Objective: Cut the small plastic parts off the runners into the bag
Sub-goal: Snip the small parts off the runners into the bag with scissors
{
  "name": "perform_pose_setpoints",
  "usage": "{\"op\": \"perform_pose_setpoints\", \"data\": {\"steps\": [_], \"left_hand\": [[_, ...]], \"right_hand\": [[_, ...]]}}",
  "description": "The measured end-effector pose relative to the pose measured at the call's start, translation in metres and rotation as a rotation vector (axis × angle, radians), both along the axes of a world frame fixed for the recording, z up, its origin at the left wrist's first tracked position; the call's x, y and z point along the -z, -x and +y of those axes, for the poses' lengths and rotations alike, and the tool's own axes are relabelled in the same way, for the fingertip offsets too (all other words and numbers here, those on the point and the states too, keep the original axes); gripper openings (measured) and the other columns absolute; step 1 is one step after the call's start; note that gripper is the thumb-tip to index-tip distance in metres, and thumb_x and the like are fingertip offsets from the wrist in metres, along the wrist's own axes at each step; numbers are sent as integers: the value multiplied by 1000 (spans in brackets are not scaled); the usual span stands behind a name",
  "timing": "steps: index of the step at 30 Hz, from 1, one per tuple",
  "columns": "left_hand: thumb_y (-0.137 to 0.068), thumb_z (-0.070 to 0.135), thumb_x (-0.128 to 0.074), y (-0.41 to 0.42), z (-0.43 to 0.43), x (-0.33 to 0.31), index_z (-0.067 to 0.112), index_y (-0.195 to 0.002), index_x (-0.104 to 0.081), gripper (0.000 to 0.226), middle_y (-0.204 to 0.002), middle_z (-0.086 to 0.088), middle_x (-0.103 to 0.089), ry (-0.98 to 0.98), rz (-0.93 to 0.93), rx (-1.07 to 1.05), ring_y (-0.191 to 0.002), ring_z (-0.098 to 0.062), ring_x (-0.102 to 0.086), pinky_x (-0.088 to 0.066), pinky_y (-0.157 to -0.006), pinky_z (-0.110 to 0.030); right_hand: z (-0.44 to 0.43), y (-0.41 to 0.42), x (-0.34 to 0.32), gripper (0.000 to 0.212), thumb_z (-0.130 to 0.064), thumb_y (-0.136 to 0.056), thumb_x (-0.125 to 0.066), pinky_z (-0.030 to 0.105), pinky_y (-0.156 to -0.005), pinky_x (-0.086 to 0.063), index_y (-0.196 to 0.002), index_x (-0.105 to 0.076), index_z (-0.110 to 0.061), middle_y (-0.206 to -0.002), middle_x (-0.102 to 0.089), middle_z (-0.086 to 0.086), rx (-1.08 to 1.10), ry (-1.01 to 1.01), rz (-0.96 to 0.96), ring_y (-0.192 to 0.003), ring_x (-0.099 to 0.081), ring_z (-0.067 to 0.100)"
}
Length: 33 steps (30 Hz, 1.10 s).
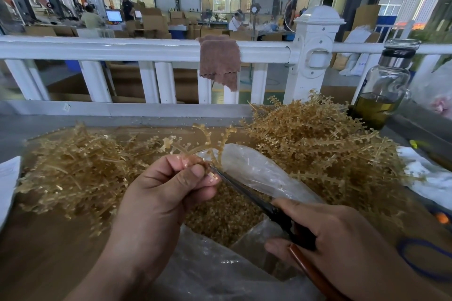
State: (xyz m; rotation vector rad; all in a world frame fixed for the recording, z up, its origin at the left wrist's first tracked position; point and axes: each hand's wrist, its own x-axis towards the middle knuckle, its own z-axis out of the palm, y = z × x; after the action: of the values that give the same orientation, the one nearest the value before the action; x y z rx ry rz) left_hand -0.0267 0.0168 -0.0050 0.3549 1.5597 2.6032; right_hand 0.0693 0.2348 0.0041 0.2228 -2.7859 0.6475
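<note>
On the left of the bench (49,252) lies the left pile (73,168) of thin runners. They may be cut already, but it is too blurry to be sure. The left hand (156,203) pinches one runner (208,139) by its stem, over the bag (256,171). The runner looks light, bendy and a bit springy, so hold it close to the cut. The scissors (244,190) touch it by the thumb. Small parts (220,222) fill the bag below. The right hand (342,239) grips the scissors' handles. The right pile (318,144) sits far right.

Bag (256,173) between 2 runner piles (318,144)
</note>
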Motion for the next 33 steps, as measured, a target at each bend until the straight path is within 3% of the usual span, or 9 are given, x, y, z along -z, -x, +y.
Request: {"op": "perform_pose_setpoints", "data": {"steps": [7,12,17,26,30,33], "left_hand": [[-63,22,-80,-2,1,0,23,-69,-72,10,-78,-6,-73,17,52,-4,-75,-19,-75,-59,-65,-24],[-62,23,-79,-2,1,-1,24,-66,-72,9,-76,-5,-72,28,64,-15,-73,-19,-75,-59,-65,-24],[-60,23,-79,-1,0,-1,23,-65,-71,10,-76,-7,-72,31,61,-19,-72,-19,-74,-60,-64,-25],[-63,21,-77,-1,0,0,22,-65,-73,5,-75,-7,-72,45,44,-16,-72,-19,-73,-60,-64,-25],[-62,22,-78,0,1,0,23,-67,-73,7,-75,-5,-71,36,30,-21,-71,-19,-73,-59,-64,-25],[-62,16,-83,0,1,0,24,-68,-72,15,-74,-5,-70,41,43,-26,-69,-19,-72,-60,-63,-26]], "right_hand": [[-1,0,0,70,-97,-70,-25,17,-72,-58,-126,-34,-54,-102,-68,-33,19,-23,-1,-85,-64,-14],[-5,-1,-5,71,-91,-77,-28,11,-62,-54,-123,-50,-41,-91,-69,-31,16,-1,11,-77,-63,-15],[-6,-2,-7,66,-87,-81,-33,7,-57,-49,-119,-59,-39,-79,-67,-31,3,-11,23,-70,-61,-14],[-5,0,-4,72,-85,-83,-29,10,-56,-53,-125,-52,-31,-80,-72,-26,-16,-22,62,-67,-64,-11],[-4,1,-3,75,-94,-73,-28,4,-62,-48,-126,-50,-46,-87,-69,-32,3,25,-24,-79,-63,-16],[-5,1,-3,73,-98,-67,-26,0,-66,-45,-128,-35,-59,-98,-68,-36,34,16,-27,-87,-61,-19]]}}
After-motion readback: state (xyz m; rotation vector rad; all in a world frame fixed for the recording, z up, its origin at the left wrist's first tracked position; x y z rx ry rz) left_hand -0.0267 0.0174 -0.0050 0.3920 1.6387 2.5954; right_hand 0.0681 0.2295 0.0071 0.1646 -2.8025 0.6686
